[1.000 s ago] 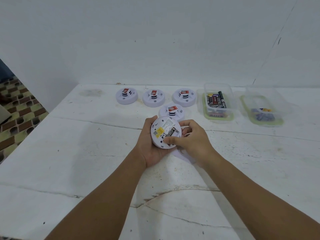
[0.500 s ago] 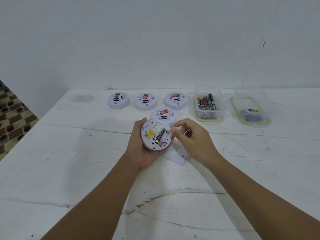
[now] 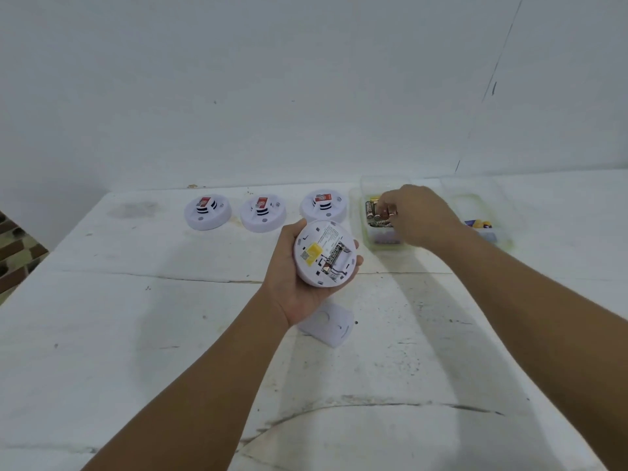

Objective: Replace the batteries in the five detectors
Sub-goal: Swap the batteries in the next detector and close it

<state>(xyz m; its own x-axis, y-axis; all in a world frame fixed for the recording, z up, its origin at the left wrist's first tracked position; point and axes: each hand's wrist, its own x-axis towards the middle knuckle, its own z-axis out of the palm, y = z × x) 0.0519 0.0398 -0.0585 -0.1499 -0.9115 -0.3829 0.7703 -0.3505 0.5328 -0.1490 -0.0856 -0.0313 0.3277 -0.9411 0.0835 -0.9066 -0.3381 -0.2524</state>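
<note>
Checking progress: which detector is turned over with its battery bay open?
The detector held in the left hand; the three others sit face-up.

white cracked table (image 3: 136, 334), white wall (image 3: 272, 79), patterned floor (image 3: 17, 256)

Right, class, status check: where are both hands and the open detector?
Left hand grips detector, one battery seated. Right hand fingers in battery tub. Nothing blocking.

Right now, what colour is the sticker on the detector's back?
Yellow: the sticker on the held detector, clearest in the head view.
</note>
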